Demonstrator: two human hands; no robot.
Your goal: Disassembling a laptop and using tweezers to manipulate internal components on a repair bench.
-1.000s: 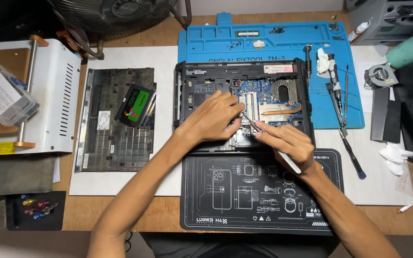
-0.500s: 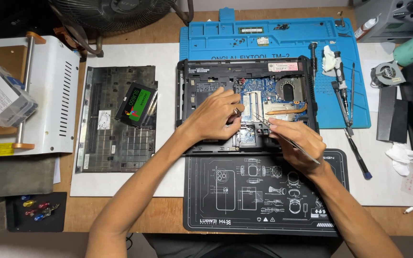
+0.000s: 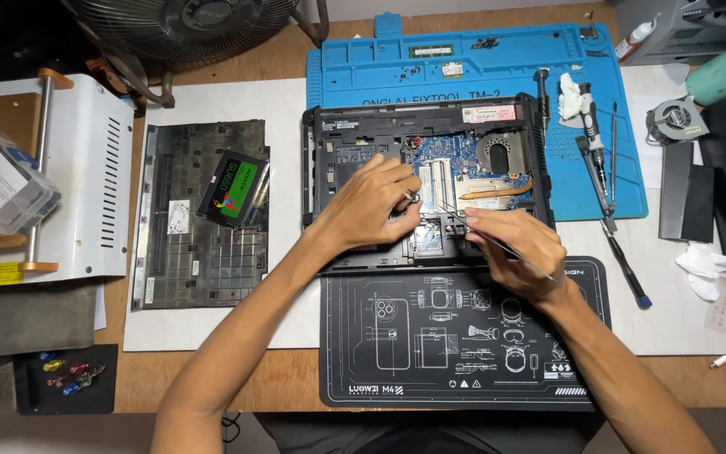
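Two hands are working over the opened laptop (image 3: 430,168), which is lying bottom-up in the middle of the bench, its far edge resting on the blue mat (image 3: 464,59) and its near edge touching the black mat (image 3: 464,336). The left hand (image 3: 371,206) is resting on the exposed board, fingers curled together and pinching a small metal part (image 3: 411,196) at their tips. The right hand (image 3: 518,252) is sitting just beside it, fingers clamped round slim tweezers (image 3: 485,237) whose tip is pointing in at the board near the memory slots.

Left of the laptop, the removed bottom cover (image 3: 203,252) is lying inside-up like a shallow tray, and a black drive with a green label (image 3: 235,187) is leaning in its far right part. At the left edge of the bench, a clear lidded plastic box (image 3: 2,181) is sitting on a board; what is inside it I cannot make out. In the near left corner, a small black tray (image 3: 65,378) is holding several bright coloured bits.

Screwdrivers (image 3: 594,160) are lying along the right side of the blue mat, and a small cooling fan (image 3: 674,122) is sitting beyond them.
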